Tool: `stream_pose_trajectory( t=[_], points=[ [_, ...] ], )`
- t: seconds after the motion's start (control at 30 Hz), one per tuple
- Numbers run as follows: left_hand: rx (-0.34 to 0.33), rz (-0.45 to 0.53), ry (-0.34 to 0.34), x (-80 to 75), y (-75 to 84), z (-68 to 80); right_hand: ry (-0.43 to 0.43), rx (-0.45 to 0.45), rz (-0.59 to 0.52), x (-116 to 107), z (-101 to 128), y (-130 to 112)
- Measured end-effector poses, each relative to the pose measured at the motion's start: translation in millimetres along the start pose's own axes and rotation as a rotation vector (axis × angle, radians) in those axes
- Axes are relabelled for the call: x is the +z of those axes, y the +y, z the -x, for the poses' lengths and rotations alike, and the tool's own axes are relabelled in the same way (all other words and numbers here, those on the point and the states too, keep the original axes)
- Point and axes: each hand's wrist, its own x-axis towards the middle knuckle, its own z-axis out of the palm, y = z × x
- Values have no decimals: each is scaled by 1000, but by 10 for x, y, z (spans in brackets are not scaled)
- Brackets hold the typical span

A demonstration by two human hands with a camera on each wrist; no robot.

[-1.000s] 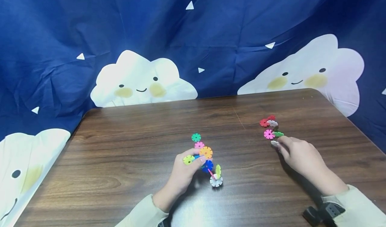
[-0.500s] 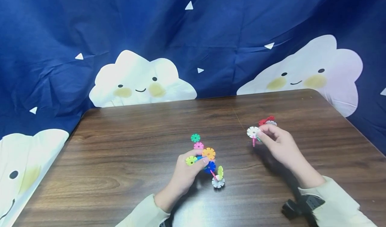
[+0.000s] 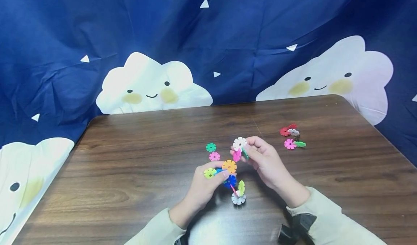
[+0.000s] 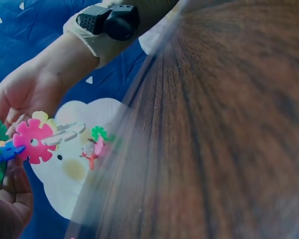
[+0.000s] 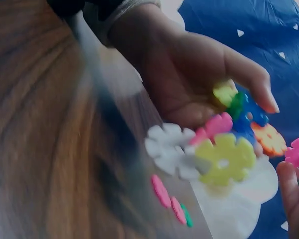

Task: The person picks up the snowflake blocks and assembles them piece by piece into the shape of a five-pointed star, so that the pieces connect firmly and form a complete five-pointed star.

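Snowflake discs joined into a cluster (image 3: 228,180) sit in my left hand (image 3: 203,187), whose fingers curl around the upper part, near the yellow-green and orange discs. The long axis of this cluster runs from my left fingertips down toward me and to the right, ending in a white disc (image 3: 238,198) that touches the desk (image 3: 130,172) or nearly does; I cannot tell which. My right hand (image 3: 264,160) pinches a smaller piece (image 3: 240,148), a white disc on top with pink and green ones under it. This piece is just beside the orange disc (image 3: 229,166), a little farther from me and to the right, so my right hand is the nearer one to that free end. Beyond my left fingertips lie two loose discs (image 3: 212,151), and well to the right of my right hand lies a small group (image 3: 292,137).
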Motion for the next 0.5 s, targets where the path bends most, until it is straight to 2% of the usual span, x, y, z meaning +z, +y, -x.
stream_pose_trajectory(
  t=[0.17,0.5],
  points=[
    [-3,-16,-4,3,11,1,3,37,3,64,0,0],
    [13,-46,-19,3,0,-9,-22,103,-42,41,19,43]
  ],
)
